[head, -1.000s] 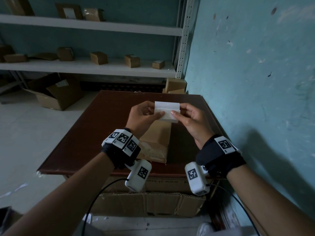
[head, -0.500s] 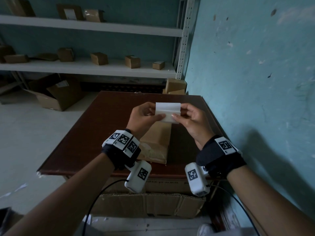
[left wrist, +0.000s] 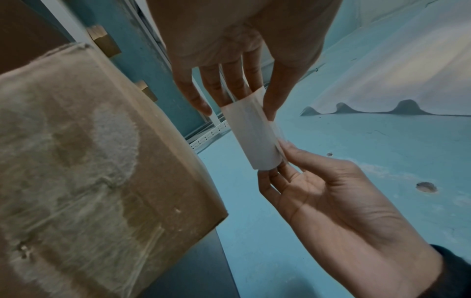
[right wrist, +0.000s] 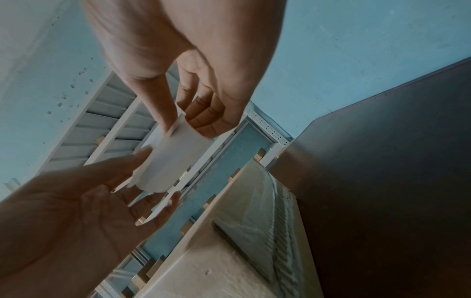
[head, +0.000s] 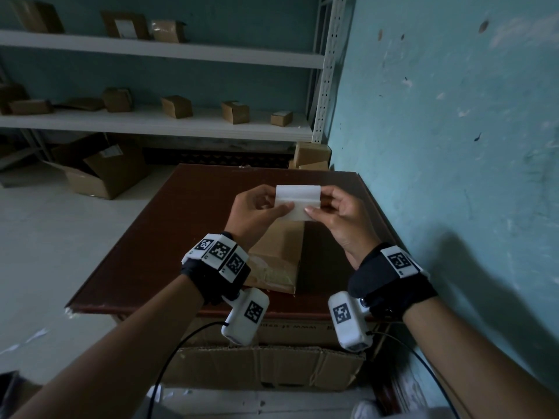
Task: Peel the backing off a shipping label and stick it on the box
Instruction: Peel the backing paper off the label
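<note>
**Inspector:** One brown table stands against the blue wall, white shelving behind it carrying small cartons. Record the work surface first.

**Assistant:** The cardboard box lies on the table near its front edge, directly under the hands, old tape residue on its top face. Nothing is stuck to the part I can see.

**Inspector:** Hands?

**Assistant:** The left hand pinches the left end of the shipping label, thumb in front, fingers behind. The right hand pinches the right end the same way. Both grips are closed on the paper; neither touches the box.

**Inspector:** Change against the earlier views?

**Assistant:** A second ago the label read as one flat white rectangle. Now a brighter upper band stands apart from a duller lower sheet, with a step at the right edge. The wrist views show the paper bowed into a curve with a second thin layer along one edge.

**Inspector:** Meaning?

**Assistant:** In my judgement the peel has started and the layers are parting. Which layer is backing I cannot tell. Sticking is not yet begun; the label hangs above the box, clear of it.
</note>
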`<state>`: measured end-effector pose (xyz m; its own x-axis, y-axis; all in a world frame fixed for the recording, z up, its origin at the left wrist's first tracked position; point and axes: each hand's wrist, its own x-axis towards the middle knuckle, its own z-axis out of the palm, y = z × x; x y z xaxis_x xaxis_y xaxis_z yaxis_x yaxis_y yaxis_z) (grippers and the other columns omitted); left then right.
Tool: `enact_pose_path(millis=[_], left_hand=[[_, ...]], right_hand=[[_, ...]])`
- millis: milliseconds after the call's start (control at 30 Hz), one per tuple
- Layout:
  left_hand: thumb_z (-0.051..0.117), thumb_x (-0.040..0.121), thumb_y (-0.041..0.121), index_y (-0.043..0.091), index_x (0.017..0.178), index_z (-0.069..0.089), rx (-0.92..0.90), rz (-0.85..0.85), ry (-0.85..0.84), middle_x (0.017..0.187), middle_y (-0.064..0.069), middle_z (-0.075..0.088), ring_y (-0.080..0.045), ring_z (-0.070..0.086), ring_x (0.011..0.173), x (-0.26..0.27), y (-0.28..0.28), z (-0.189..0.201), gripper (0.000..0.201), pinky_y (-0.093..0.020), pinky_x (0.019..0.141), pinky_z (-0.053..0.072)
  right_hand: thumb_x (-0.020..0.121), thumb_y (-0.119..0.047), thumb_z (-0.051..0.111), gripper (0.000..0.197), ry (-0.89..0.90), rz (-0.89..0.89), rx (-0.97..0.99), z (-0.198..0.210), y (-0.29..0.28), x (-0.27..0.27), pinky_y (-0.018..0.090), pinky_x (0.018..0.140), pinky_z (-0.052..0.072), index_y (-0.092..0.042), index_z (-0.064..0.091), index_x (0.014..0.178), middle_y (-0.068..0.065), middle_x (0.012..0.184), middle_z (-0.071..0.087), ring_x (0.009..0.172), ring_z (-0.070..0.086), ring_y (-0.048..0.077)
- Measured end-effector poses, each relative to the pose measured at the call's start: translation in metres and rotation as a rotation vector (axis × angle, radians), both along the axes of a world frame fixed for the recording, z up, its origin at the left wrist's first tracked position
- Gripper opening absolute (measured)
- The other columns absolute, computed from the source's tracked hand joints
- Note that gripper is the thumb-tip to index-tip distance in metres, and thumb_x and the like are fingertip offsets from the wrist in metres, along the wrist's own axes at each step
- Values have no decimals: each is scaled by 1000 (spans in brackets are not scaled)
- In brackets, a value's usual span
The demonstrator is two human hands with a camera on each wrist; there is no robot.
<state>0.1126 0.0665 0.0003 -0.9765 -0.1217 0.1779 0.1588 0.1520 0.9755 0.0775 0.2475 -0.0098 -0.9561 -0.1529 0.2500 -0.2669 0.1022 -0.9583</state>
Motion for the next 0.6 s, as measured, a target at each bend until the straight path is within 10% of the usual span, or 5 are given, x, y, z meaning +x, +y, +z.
enact_pose_path(millis=[600], left_hand=[[78, 84, 15, 7, 101, 70, 37, 20, 38, 102, -17, 71, -34, 70, 96, 1, 0, 1, 20, -51, 86, 59]], right_hand=[[89, -16, 75, 35, -15, 42, -9, 2, 0, 2, 19, 83, 57, -26, 63, 120, -8, 105, 74, 97, 71, 1]])
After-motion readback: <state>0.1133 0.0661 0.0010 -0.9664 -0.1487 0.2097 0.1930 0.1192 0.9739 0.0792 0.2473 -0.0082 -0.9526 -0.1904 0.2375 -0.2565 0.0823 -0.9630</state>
